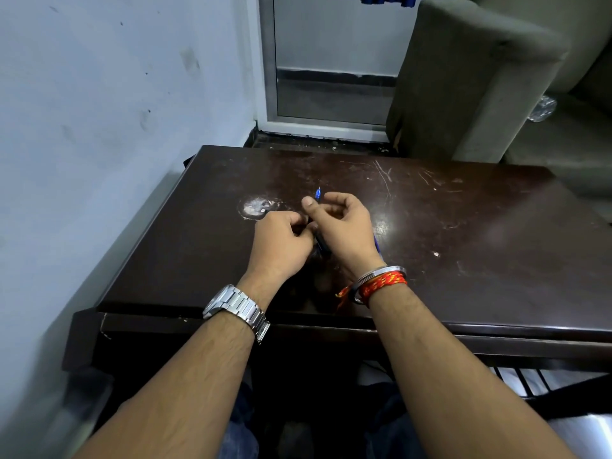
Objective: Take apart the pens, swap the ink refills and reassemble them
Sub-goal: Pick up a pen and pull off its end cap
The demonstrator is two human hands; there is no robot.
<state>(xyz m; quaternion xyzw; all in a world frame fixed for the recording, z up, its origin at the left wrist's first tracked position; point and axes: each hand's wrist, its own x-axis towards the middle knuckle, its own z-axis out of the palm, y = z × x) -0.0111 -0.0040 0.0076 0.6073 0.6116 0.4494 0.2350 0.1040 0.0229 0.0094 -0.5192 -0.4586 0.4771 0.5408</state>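
Both hands meet over the middle of the dark wooden table point(463, 226). My right hand point(344, 226) grips a blue pen point(318, 193) whose pointed tip sticks out past the thumb, away from me; a sliver of blue point(376, 243) shows below the palm. My left hand point(281, 246) is closed around a black pen part point(323, 243) that runs between the two hands. Fingers hide most of both pens, so I cannot tell whether the pieces are joined or apart.
A worn pale patch point(256, 207) marks the table left of the hands. A wall point(99, 127) runs close along the left. A grey sofa point(480, 77) stands behind the table's far right corner, and a glass door point(331, 61) is beyond.
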